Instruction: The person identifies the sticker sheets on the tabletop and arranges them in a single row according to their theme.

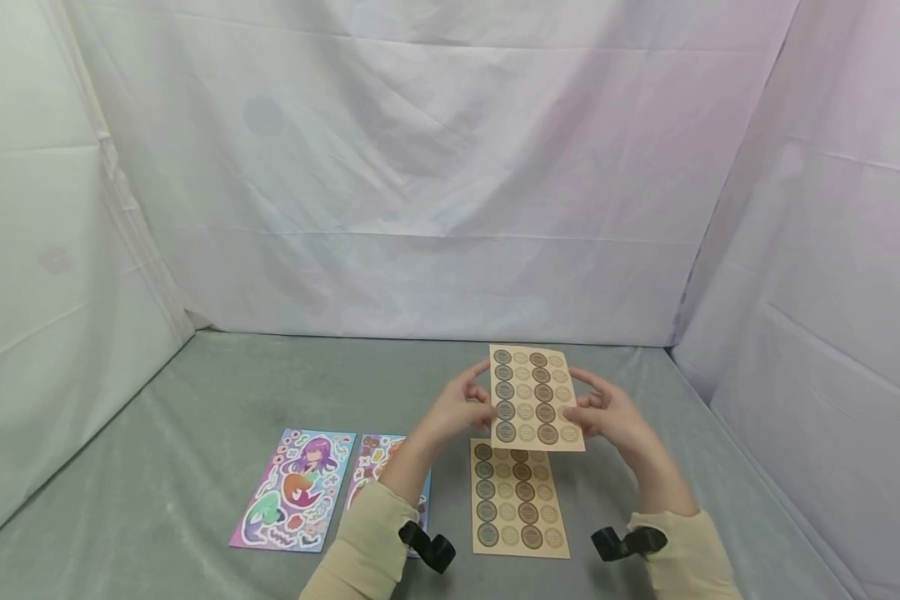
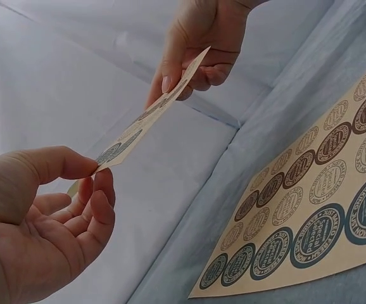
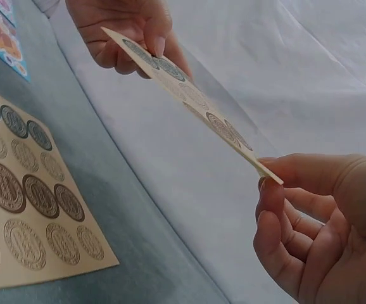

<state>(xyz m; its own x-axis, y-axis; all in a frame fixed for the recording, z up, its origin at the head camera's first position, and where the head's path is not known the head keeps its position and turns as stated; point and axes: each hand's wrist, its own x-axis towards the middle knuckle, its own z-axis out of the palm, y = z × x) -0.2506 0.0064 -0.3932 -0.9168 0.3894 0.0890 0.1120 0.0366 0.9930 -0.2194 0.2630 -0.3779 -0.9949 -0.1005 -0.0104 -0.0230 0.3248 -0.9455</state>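
Note:
A tan sheet of round stickers (image 1: 531, 400), printed in rows of dark green, brown and pale circles, is held up over the table between both hands. My left hand (image 1: 457, 408) pinches its left edge between thumb and fingers. On the opposite edge my right hand (image 1: 607, 412) pinches it the same way, thumb on the printed face. Both wrist views show the sheet nearly edge-on, tilted and raised off the cloth. Below it a second matching sticker sheet (image 1: 520, 512) lies flat, its far end overlapped by the raised one in the head view.
Left of the hands lies a colourful mermaid sticker sheet (image 1: 296, 492). Beside it another bright sticker sheet (image 1: 375, 458) is partly covered by the left forearm. Grey cloth (image 1: 270, 383) covers the table, and white fabric walls (image 1: 435, 167) stand behind and at both sides.

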